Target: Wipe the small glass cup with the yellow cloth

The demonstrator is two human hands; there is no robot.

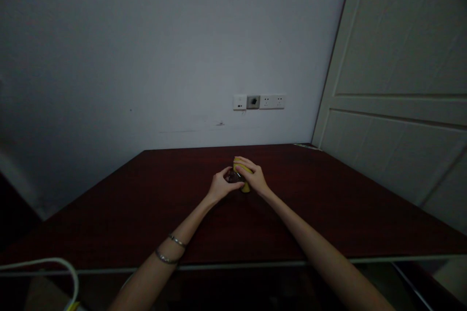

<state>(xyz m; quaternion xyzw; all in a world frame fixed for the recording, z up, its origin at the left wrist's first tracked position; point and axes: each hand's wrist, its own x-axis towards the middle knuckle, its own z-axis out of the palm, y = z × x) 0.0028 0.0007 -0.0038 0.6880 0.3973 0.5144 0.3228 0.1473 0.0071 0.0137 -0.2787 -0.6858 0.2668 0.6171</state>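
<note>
Near the middle of the dark red table (255,233), my two hands meet around a small clear, shiny thing and a yellow thing. My left hand (220,185) curls its thumb and fingers around the clear, glass-like thing (232,177) from the left. From the right, my right hand (257,178) is closed on the yellow thing (245,187), whose parts show above and below the thumb. The yellow thing touches or lies right beside the clear one. Fingers hide much of both, and the dim light leaves their kind unclear.
Behind the table rises a pale wall with a row of sockets (272,101). A white panelled door (401,73) stands along the right side. At the lower left, a white cable (69,267) loops over the table's front edge. A thin flat strip (308,146) lies at the far right corner.
</note>
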